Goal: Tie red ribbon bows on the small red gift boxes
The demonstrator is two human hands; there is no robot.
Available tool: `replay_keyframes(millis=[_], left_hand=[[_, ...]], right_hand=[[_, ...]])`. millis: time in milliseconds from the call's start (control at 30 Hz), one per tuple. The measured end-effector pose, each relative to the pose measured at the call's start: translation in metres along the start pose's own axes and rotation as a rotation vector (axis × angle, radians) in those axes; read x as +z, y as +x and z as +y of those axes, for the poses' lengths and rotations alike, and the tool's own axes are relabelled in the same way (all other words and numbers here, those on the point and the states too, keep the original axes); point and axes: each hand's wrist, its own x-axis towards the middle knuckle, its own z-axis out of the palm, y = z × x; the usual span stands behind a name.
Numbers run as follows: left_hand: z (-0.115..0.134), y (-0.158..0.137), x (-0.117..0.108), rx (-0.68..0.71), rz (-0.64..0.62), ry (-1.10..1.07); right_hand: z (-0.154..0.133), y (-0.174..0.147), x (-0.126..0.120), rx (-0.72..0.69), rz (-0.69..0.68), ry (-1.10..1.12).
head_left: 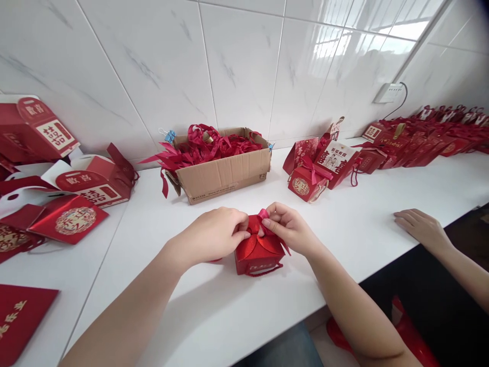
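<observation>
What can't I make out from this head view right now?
Head view:
What, if anything, the left hand pinches: covered by the hand itself.
Back of the red box: hidden behind the box itself.
Floor of the carton: under loose ribbons.
Red panel, lower left: cut by the left edge.
Print on far-right boxes: too small.
</observation>
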Motion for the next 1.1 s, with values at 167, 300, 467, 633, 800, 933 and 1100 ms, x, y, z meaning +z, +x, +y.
replay_keyframes(millis=[167,300,467,633,800,933,1100], left_hand=[[-0.009,0.004,0.002,-0.007,-0.065,-0.065],[-0.010,0.005,0.002,-0.022,-0.045,-0.068],[-0.004,0.004,0.004,0.004,-0.009,-0.118],[-0.003,0.005,0.004,-0.038,-0.006,-0.104],[-0.007,0.001,0.004,-0.073,-0.049,-0.107],[-0.008,-0.010,-0.003,-0.124,-0.072,-0.059],[0.004,-0.022,-0.019,-0.014,0.103,0.126]], right_hand=[[0.000,-0.002,-0.001,0.061,0.019,-0.083],[0.000,-0.003,0.001,0.063,0.024,-0.137],[0.001,-0.003,0.006,-0.043,0.035,-0.155],[0.002,-0.004,0.006,-0.035,0.022,-0.183],[0.001,-0.005,0.006,-0.002,0.039,-0.231],[0.000,-0.004,0.008,0.006,0.079,-0.301],[-0.002,-0.002,0.010,0.044,0.166,-0.305]])
